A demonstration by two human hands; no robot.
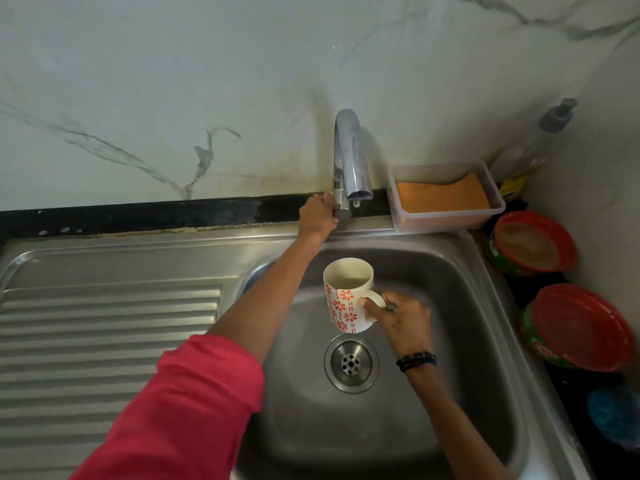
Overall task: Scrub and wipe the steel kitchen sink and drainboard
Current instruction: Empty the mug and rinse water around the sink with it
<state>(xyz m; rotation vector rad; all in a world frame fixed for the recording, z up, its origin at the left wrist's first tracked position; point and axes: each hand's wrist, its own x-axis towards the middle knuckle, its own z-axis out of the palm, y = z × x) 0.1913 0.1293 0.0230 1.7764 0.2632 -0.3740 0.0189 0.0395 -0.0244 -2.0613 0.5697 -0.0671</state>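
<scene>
right hand (pixel 398 317): fingers hooked through the handle of a floral mug (pixel 348 294), held upright over the basin
left hand (pixel 318 214): curled round the tap lever (pixel 337 206) under the chrome spout (pixel 349 157)
sink (pixel 450 271): steel, drain (pixel 351 363) just below the mug
drainboard (pixel 104 323): ribbed, to the left
tub (pixel 446 197): clear, orange sponge inside, behind the basin

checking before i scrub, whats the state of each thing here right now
tap: no stream, a drop at the spout
left hand: grips the tap lever
right hand: holds the mug by its handle
mug: upright over the basin, some liquid inside
sink: basin bare, drain unplugged
drainboard: bare
clear tub: lidless, orange sponge inside
two red-lidded tubs: lids on
</scene>
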